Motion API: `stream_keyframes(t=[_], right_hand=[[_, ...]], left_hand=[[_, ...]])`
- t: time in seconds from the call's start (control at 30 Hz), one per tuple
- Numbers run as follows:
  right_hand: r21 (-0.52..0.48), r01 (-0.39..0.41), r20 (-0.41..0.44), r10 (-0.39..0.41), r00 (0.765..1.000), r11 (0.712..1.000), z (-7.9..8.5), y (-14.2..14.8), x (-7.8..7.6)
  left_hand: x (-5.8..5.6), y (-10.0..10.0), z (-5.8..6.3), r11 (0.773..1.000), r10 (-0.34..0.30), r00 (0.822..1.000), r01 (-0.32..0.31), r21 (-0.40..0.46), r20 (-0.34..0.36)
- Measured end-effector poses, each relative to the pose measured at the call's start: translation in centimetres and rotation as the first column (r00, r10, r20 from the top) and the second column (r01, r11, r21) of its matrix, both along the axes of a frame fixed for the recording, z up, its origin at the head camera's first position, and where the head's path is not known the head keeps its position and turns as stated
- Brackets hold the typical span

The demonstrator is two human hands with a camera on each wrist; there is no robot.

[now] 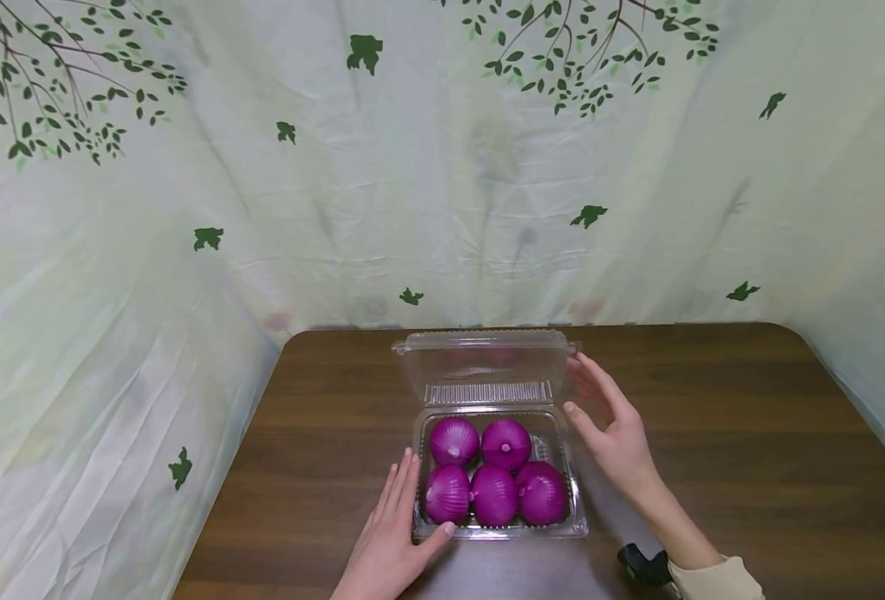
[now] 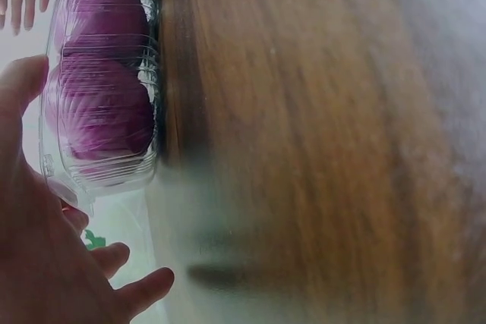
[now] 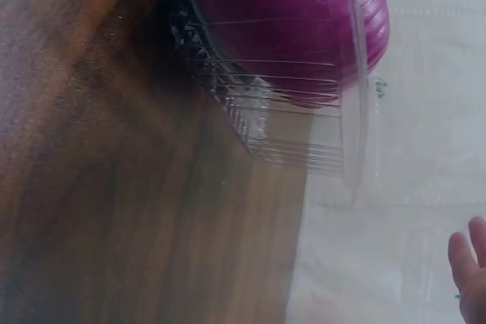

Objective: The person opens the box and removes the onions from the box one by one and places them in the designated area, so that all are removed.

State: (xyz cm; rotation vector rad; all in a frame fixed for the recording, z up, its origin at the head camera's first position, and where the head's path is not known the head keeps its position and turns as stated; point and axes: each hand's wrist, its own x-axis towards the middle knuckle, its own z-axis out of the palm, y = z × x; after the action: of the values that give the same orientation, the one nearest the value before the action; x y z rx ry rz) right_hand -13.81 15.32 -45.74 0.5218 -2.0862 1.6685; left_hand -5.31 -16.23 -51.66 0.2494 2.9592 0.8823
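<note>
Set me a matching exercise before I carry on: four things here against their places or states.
1. Onions
2. Lid
3. Left hand
4. Right hand

A. By the lid's right edge
B. Purple, inside the container
C. At the container's left side
D. Transparent, raised open

Pairs: 1-B, 2-D, 3-C, 4-A

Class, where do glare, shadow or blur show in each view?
Head: pale sheen on the table at the picture's bottom edge; left wrist: table washed out toward the right edge, blurry reflection below the clear container; right wrist: dark shadow along the container's base.
</note>
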Motion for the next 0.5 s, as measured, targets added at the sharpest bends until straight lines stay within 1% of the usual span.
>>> stream_keyframes(t=[0.17, 0.27, 0.4, 0.5], right_hand=[[0.018, -0.011, 0.026, 0.011, 1.0, 1.0, -0.5, 0.1, -0.1], [0.017, -0.011, 0.076, 0.01, 0.997, 1.0, -1.0, 0.1, -0.2], [0.03, -0.009, 0.163, 0.004, 0.987, 1.0, -1.8, 0.1, -0.4], [0.047, -0.014, 0.199, 0.005, 0.98, 0.999, -2.3, 0.2, -0.6]], left_hand=[[0.0, 0.0, 0.1, 1.0, -0.001, 1.0, 0.001, -0.002, 0.006], [0.0, 0.0, 0.2, 1.0, 0.002, 1.0, -0.002, -0.003, 0.01], [0.0, 0.1, 0.2, 1.0, 0.005, 1.0, -0.005, -0.003, 0.011], [0.0, 0.1, 0.2, 1.0, 0.006, 1.0, -0.006, -0.002, 0.019]])
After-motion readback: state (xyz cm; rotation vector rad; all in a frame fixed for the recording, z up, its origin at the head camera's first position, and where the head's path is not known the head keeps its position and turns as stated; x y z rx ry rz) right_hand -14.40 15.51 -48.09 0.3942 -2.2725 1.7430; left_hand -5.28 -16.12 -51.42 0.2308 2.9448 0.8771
